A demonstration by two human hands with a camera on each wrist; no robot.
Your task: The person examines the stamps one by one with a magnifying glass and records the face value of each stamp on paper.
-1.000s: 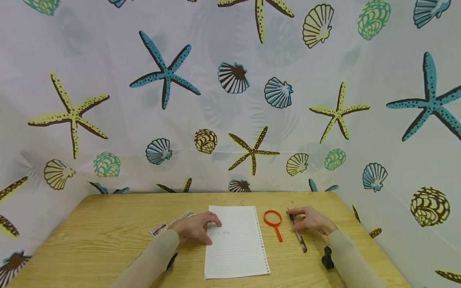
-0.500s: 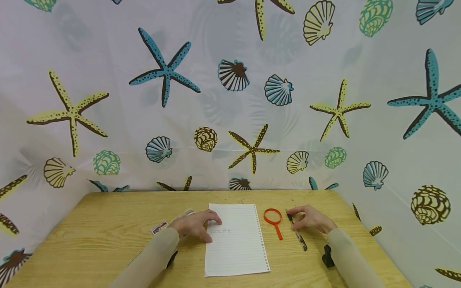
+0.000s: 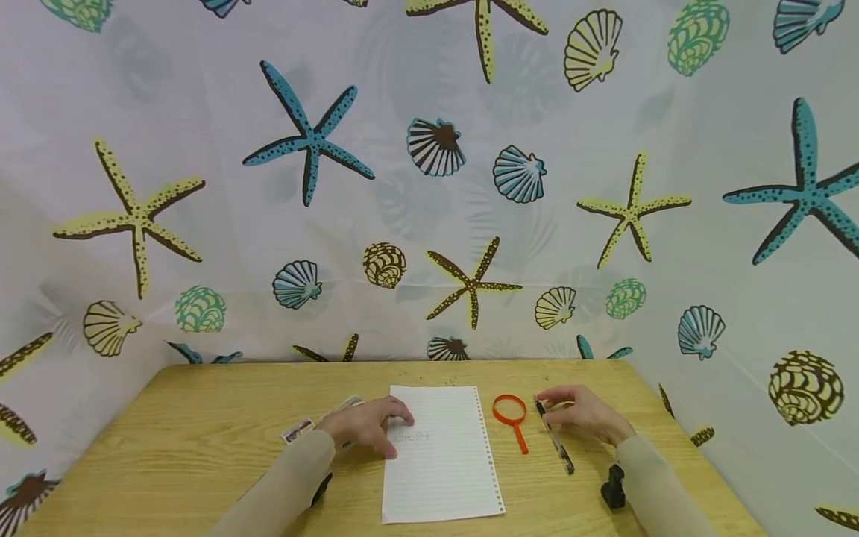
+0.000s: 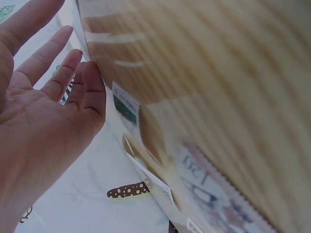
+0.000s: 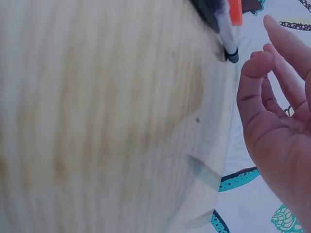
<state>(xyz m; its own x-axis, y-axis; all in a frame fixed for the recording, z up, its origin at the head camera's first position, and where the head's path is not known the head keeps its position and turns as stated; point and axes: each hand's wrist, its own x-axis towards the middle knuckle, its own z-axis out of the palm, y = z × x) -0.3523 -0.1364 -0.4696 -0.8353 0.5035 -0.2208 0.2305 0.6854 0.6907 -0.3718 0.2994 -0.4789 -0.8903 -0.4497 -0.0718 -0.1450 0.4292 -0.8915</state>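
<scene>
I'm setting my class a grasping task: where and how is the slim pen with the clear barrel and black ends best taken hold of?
Probably pinch the pen across its barrel, from above and the right, using the right hand. It lies slantwise, its narrow width easily straddled, with the red, round-framed magnifying glass on its left and that hand on its right.

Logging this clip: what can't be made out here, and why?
Head: handwriting on the paper, too small and faint.
Head: pale slip, partly covered by the left hand.
Left wrist: printed slip, blurred and cut off by the bottom edge.
Right wrist: pen and magnifier, cut off by the top edge.
</scene>
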